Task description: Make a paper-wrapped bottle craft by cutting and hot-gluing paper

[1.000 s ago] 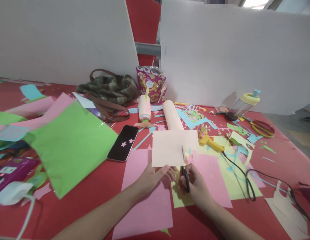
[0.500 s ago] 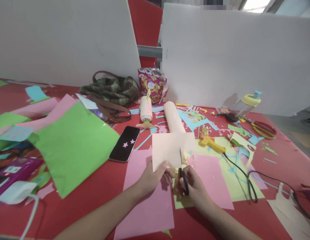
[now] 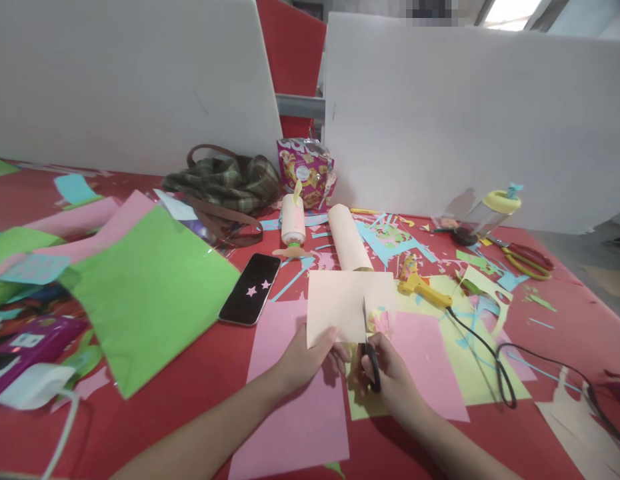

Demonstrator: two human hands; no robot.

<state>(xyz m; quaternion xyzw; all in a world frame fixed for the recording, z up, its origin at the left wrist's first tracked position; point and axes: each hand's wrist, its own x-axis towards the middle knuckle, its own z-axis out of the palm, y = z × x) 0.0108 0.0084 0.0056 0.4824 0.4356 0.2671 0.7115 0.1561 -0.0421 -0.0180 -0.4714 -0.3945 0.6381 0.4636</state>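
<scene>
A cream sheet of paper [image 3: 335, 300] is pinched at its lower edge by my left hand [image 3: 315, 353], thumb on top and fingers beneath. Black-handled scissors [image 3: 373, 367] sit in my right hand [image 3: 390, 373], fingers around the handles. Their blades point away from me and lie against the paper, right of its middle. Below both hands are a pink sheet [image 3: 295, 407] and a pale yellow sheet [image 3: 370, 408]. Just beyond the cream paper lies a rolled cream tube [image 3: 349, 237].
A phone [image 3: 250, 290] with pink stars on it lies left of the paper. Right are a yellow glue gun [image 3: 425, 290] with a black cord, red-handled scissors [image 3: 530, 259] and a clear jar [image 3: 487, 217]. A green sheet [image 3: 155, 293] covers the left; a snack bag [image 3: 306, 170] stands behind.
The cream paper and both hands sit very slightly lower and further right in the view. Both grips look the same; the scissors' blades remain at the paper.
</scene>
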